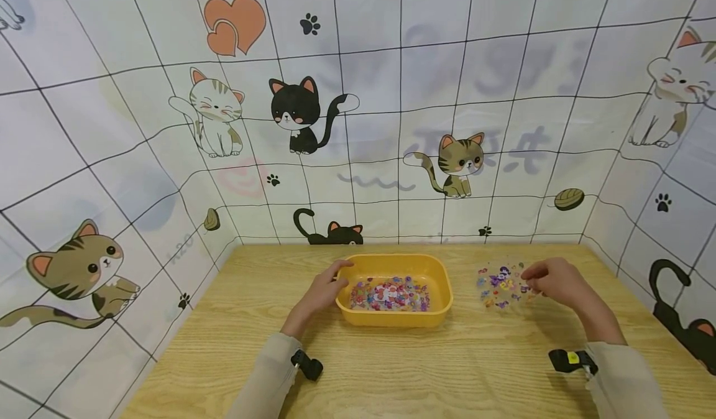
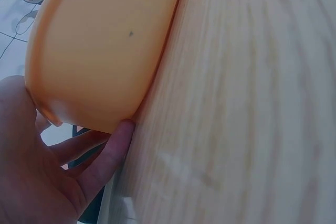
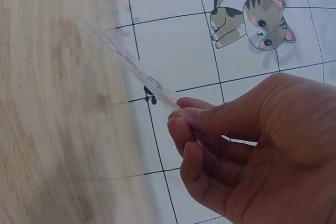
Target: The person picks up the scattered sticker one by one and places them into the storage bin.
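A yellow plastic tray (image 1: 394, 318) sits on the table, with colourful sticker sheets (image 1: 388, 293) lying inside it. At the tray's left end my left hand (image 1: 327, 285) grips the rim. The left wrist view shows the fingers (image 2: 113, 153) against the tray's outer wall (image 2: 100, 72), low near the tabletop. To the right of the tray my right hand (image 1: 559, 282) pinches the edge of a clear sticker sheet (image 1: 503, 285) printed with small colourful figures. In the right wrist view the sheet (image 3: 131, 66) appears almost edge-on, held between thumb and fingers of the hand (image 3: 236, 140).
A light wood table (image 1: 414, 369) bears the tray. Behind and on both sides stand white sheets with a grid and cartoon cats (image 1: 293, 114), meeting the table's back edge. Each wrist carries a small black camera (image 1: 307, 365) on a strap.
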The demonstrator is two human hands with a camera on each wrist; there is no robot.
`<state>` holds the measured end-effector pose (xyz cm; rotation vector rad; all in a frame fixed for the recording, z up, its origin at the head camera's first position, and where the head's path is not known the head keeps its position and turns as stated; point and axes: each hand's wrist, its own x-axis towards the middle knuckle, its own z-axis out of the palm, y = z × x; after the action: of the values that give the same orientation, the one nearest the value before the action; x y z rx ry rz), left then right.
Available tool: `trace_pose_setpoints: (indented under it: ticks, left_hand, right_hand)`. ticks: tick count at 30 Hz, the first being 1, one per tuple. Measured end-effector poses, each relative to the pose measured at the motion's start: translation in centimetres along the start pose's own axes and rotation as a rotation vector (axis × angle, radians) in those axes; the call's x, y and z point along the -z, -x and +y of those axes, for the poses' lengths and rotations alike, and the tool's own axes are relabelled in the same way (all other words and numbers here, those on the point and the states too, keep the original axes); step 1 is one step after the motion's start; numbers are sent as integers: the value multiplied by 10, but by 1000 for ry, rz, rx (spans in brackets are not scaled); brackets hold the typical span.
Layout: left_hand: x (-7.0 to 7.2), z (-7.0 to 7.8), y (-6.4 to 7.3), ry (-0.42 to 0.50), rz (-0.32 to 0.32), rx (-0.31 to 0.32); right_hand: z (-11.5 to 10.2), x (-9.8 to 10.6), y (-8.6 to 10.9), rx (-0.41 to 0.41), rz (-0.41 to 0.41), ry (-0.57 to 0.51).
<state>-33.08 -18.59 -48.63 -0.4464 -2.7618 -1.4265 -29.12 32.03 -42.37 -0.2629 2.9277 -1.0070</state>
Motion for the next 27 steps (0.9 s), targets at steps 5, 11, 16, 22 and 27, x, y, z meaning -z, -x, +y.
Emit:
trace_pose_setpoints:
  ticks: [5, 11, 16, 22, 27]
  left_hand:
    - [-1, -2, -1, -10, -1, -3]
    - [0, -3, -1, -11, -2, -10]
    - [0, -2, -1, -9, -2, -12]
    - [0, -2, 0, -2, -8, -8]
    - [-1, -3, 0, -2, -5, -5]
  right_hand:
    - [-6, 2, 2, 18, 40, 7]
    - [-16, 7, 5, 24, 88, 19]
    - [-21, 10, 8, 40, 130, 34]
    - [-24, 11, 10, 44, 169, 44]
    - [-30, 14, 11, 54, 187, 34]
